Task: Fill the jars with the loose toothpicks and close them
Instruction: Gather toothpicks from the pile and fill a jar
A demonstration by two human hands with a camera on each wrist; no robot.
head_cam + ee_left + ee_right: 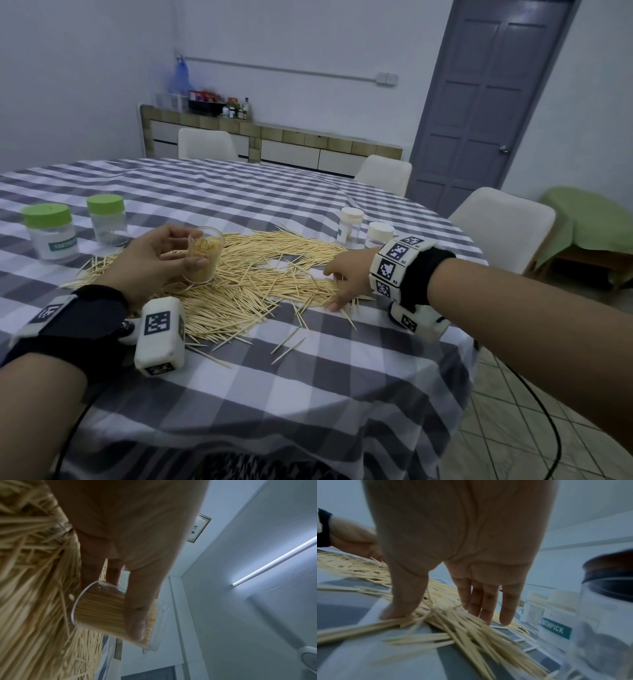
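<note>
Teal label [556,630] on a clear jar [544,620] near the counter's far right edge reads "THPICK", start cut off. Other jar labels, wall frame characters: unreadable.

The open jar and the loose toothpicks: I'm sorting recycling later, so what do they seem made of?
The open jar, held by the left hand, looks like clear, glossy plastic, possibly glass: its contents show through. The loose toothpicks look like pale, matte wood or bamboo.

My left hand [156,255] curls thumb and fingers around the open jar [204,254]. Right of that jar, my right hand [346,275] reaches palm-down, fingers spread and nearly straight.
</note>
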